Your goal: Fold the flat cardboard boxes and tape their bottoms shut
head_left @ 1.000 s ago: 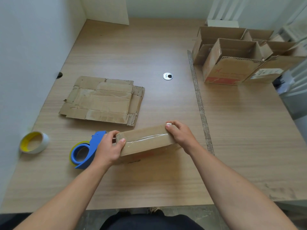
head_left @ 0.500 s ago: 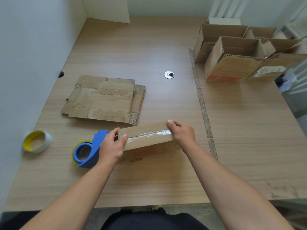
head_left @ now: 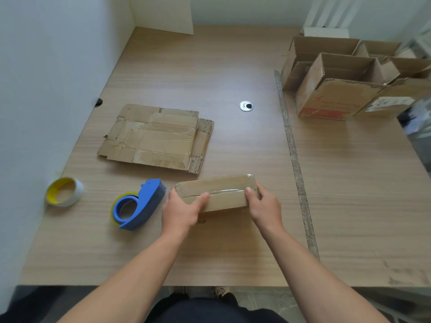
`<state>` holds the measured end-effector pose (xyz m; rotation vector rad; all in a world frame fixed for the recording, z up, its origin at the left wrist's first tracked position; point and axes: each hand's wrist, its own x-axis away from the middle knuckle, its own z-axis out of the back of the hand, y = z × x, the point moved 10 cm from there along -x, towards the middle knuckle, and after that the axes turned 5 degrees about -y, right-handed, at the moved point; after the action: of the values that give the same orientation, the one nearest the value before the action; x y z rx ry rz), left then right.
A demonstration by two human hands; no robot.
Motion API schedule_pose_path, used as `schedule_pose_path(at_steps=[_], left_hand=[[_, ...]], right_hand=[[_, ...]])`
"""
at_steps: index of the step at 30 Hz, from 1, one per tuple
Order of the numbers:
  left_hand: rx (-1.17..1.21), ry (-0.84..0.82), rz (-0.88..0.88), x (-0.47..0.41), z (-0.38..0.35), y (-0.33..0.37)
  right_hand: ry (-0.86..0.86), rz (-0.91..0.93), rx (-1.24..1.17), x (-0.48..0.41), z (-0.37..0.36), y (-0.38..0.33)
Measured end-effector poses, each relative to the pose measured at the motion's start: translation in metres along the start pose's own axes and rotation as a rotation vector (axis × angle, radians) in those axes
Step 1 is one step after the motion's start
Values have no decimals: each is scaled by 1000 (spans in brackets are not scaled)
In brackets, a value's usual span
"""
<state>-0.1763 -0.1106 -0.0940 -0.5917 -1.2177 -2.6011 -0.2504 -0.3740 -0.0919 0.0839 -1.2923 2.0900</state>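
Note:
A small folded cardboard box stands on the wooden table with its bottom up; clear tape runs along the seam. My left hand grips its left end, thumb on the seam. My right hand grips the right end, thumb on the taped top. A pile of flat cardboard boxes lies behind, to the left. A blue tape dispenser with a yellow-cored roll sits just left of my left hand.
A spare tape roll sits at the left by the white wall. Several assembled open boxes stand at the back right. A round metal grommet is in the tabletop. A seam strip runs front to back between two tabletops.
The box now shows its taped bottom more squarely, and both thumbs have shifted along the taped top.

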Motion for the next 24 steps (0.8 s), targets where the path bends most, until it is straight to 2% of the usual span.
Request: schedule_pose_path(at_steps=[4,8,13,18,22,24], left_hand=[[-7,60,34,8,-10,10],[19,118,47,10,-12,10],[43,108,21,7,-4,9],[52,70,-90,7,10,11],[102,-32,-115,-3,13,4],[166,-90,-103,-6,11,0]], right_hand=[[-18,-125,190,2,1,-11],[43,-189,329,9,-7,-20],[52,-175,249,3,-4,-16],[74,-54,105,-7,2,-9],[80,70,-38,-7,15,-6],[49,58,-116,-11,16,4]])
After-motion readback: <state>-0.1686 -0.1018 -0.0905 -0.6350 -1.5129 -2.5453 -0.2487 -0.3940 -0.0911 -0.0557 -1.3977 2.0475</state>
